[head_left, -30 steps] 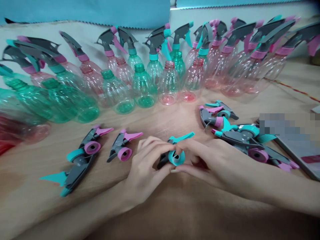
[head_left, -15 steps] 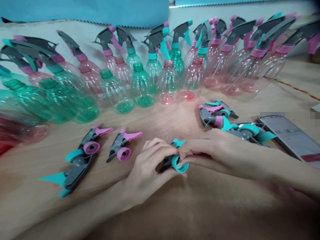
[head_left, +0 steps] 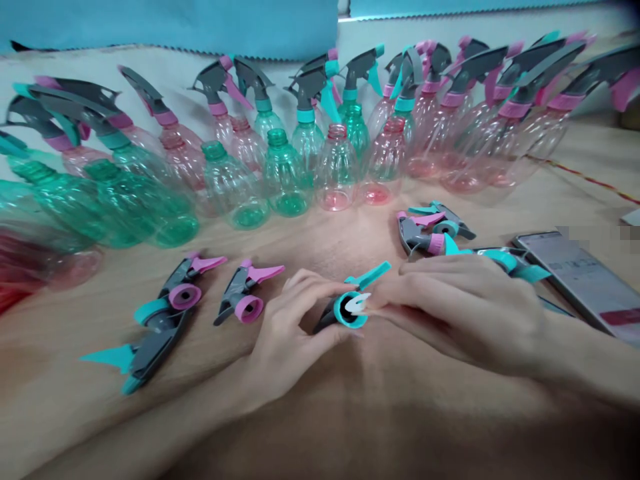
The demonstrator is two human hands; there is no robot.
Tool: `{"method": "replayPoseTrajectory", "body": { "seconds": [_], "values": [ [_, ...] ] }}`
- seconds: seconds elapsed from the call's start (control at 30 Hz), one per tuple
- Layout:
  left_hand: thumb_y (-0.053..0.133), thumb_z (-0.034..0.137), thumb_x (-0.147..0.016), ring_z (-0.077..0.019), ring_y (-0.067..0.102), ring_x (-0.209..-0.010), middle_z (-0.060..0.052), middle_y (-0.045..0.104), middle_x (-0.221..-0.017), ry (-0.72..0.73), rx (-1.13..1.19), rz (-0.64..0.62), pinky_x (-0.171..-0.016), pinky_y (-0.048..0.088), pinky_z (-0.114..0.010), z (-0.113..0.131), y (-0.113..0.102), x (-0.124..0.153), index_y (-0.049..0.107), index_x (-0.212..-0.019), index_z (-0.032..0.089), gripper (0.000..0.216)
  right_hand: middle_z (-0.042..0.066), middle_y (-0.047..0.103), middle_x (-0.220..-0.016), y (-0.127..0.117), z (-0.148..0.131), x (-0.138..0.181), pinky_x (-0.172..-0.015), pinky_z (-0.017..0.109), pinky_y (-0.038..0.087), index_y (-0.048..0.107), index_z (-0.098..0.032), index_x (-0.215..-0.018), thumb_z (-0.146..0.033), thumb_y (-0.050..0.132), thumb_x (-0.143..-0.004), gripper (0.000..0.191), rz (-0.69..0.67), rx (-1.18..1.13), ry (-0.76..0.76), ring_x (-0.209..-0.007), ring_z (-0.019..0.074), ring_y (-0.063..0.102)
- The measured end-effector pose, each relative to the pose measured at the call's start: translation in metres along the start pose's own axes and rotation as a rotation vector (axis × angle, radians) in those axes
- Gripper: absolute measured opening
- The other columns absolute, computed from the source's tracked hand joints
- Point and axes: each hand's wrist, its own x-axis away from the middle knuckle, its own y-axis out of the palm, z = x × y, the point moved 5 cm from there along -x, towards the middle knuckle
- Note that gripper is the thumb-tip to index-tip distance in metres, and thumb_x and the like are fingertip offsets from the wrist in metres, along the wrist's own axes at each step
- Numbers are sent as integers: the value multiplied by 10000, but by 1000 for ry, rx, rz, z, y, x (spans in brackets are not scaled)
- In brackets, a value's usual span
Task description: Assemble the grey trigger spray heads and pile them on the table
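My left hand (head_left: 283,333) is closed around a grey and turquoise trigger spray head (head_left: 327,316), its round collar opening turned up toward me. Between the pinched fingertips of my right hand (head_left: 465,310) is a small white flat piece (head_left: 358,305), partly at the mouth of the collar. Its exact kind is hard to make out. To the left of my left hand lies a pink and grey spray head (head_left: 233,293). Farther left, another pink and grey head (head_left: 176,283) rests against a turquoise and grey one (head_left: 155,347).
Behind my hands stand rows of clear green bottles (head_left: 287,173) and pink bottles (head_left: 337,167), several topped with spray heads. More loose spray heads (head_left: 417,233) lie at the right, beside a phone (head_left: 575,273). A twisted red-yellow cord (head_left: 590,177) runs along the right side.
My right hand has drawn back slightly to the right, so the white piece and the collar's dark opening now show. The spray head has shifted slightly up and left, its turquoise trigger more visible.
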Motion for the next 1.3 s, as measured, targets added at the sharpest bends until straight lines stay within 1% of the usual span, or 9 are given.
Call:
{"method": "replayPoseTrajectory", "body": {
  "seconds": [0.17,0.27,0.37,0.53,0.7,0.9,1.03,1.13,1.3],
  "values": [
    [788,213,-721,-178,562,-842,-24,645,-906,0,9,1,-725,469,-310,-1,0,2,645,-1058,215,366,10,685,-720,13,-1,2,-602,226,432,638,-148,-864,-85,433,-918,222,-64,14,-80,-642,107,600],
    [784,226,-725,-186,565,-842,-25,642,-893,-9,4,4,-725,471,-320,-2,-1,2,649,-1053,216,355,16,693,-772,15,4,1,-598,228,433,643,-166,-879,-180,436,-947,218,-182,-98,45,-665,110,612],
    [780,231,-731,-183,570,-842,-28,651,-897,-12,10,9,-726,468,-319,-2,-1,2,652,-1045,207,340,-21,685,-731,12,11,-1,-535,207,400,659,-192,-868,-268,507,-930,181,-269,-230,214,-597,86,581],
    [802,223,-707,-166,558,-846,-25,655,-927,-2,8,-9,-747,463,-309,-2,1,1,641,-1065,199,393,-65,681,-690,0,15,-5,-533,176,390,698,-225,-847,-248,586,-887,121,-219,-252,267,-559,51,561],
    [801,200,-707,-158,551,-839,-16,649,-919,6,1,-1,-735,459,-297,0,0,1,635,-1056,206,387,-48,679,-704,10,19,-2,-532,204,376,690,-226,-864,-238,557,-895,137,-262,-213,305,-571,75,561],
    [801,193,-701,-177,569,-834,-20,652,-902,8,-13,6,-712,471,-311,1,0,0,643,-1032,216,368,-36,636,-731,20,11,4,-529,233,343,617,-219,-961,-238,503,-920,123,-271,-108,193,-598,105,557],
    [800,194,-702,-175,575,-832,-21,665,-915,10,-11,14,-709,475,-313,1,0,0,646,-1015,211,349,-55,605,-690,16,10,4,-493,244,302,587,-233,-961,-217,495,-913,105,-238,-38,179,-555,107,528],
    [804,181,-696,-168,572,-831,-18,669,-915,22,-14,17,-715,475,-308,2,0,0,644,-1012,208,355,-41,620,-715,16,9,3,-480,255,274,594,-221,-941,-200,487,-901,116,-273,-25,176,-576,113,539],
    [791,197,-714,-174,582,-828,-24,674,-920,26,-25,16,-714,482,-314,3,0,0,642,-1001,211,323,-71,509,-578,18,6,1,-450,257,222,607,-187,-994,-215,506,-884,152,-279,-15,176,-471,86,444]
  ]
}}
